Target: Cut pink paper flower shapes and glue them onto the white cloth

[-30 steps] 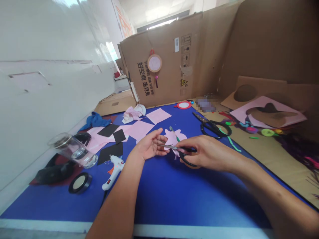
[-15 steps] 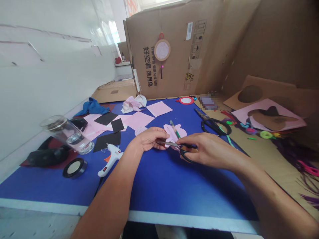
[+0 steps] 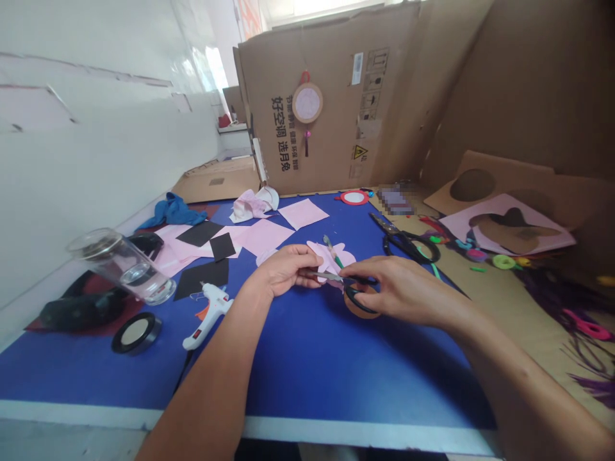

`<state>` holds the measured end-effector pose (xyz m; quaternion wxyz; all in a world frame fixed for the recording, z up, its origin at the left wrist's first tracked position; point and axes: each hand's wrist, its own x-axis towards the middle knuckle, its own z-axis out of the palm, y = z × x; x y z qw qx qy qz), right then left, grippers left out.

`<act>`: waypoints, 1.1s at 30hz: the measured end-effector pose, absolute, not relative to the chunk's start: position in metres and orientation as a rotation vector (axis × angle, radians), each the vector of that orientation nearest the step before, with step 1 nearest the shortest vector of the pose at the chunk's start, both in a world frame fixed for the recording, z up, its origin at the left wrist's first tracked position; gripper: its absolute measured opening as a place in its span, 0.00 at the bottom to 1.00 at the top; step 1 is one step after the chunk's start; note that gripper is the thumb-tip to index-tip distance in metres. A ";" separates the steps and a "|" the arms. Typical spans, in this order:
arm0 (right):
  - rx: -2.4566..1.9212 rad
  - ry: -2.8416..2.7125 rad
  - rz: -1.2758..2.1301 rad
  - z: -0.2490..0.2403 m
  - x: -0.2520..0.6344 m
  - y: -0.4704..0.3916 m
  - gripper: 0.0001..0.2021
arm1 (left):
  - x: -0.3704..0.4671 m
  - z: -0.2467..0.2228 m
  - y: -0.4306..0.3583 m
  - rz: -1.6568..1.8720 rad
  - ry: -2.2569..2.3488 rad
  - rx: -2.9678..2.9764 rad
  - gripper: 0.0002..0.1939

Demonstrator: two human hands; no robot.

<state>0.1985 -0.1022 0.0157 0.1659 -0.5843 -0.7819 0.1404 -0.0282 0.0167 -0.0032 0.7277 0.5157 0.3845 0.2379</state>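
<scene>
My right hand [image 3: 401,288] is closed around the black handles of a pair of scissors [image 3: 358,296], whose blades point left at my other hand. With bent, pinched fingers, my left hand [image 3: 293,269] holds a piece of pink paper, mostly hidden by the fingers and blades. Just beyond the blades lies a lobed pink paper shape [image 3: 343,254], and a green-handled craft knife [image 3: 332,251] rests on it. Below the scissors shows part of a round tan piece [image 3: 362,310], which my right hand partly covers.
Left of my forearm lie a white glue gun [image 3: 209,315], a tape roll [image 3: 137,333] and a tilted glass jar [image 3: 144,275]. Pink sheets [image 3: 266,237] and black squares [image 3: 222,246] spread behind. Larger black scissors [image 3: 408,243] lie right, before a cardboard box [image 3: 346,128].
The view has shifted slightly, moving the table's contents a little leftward. More of the round tan piece shows below the scissors. Both hands keep their grips.
</scene>
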 end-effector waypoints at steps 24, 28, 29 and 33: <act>-1.649 -2.239 0.409 0.014 0.202 -0.100 0.19 | -0.022 0.005 0.011 0.576 0.926 1.088 0.10; -1.636 -2.239 0.393 0.013 0.203 -0.100 0.19 | -0.022 0.006 0.011 0.580 0.928 1.082 0.10; -1.634 -2.236 0.389 0.013 0.203 -0.100 0.19 | -0.022 0.006 0.011 0.582 0.929 1.081 0.10; -1.633 -2.234 0.406 0.014 0.202 -0.100 0.19 | -0.022 0.005 0.011 0.584 0.933 1.081 0.10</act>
